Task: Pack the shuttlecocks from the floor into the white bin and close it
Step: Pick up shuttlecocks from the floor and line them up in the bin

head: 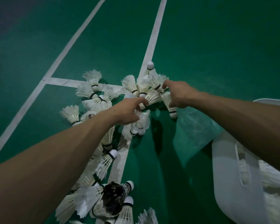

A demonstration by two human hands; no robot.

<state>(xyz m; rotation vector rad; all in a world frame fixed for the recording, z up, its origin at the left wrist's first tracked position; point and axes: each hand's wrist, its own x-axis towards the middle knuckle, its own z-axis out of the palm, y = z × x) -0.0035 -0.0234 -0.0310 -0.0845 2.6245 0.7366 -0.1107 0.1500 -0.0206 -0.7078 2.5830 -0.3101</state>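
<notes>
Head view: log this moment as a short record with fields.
floor: green court with white lines
shuttlecocks: heaped along the floor, left of the bin
white bin: at right, open, feathers inside
left hand: reaching into the heap, grip unclear
right hand: fingers spread over the far shuttlecocks

White feather shuttlecocks [131,83] heaped on floor [217,46]; white bin [233,183] beside them, lower right.

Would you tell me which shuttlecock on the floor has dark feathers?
The dark-feathered shuttlecock close to the person, near the picture's bottom edge; all others look white.
</notes>
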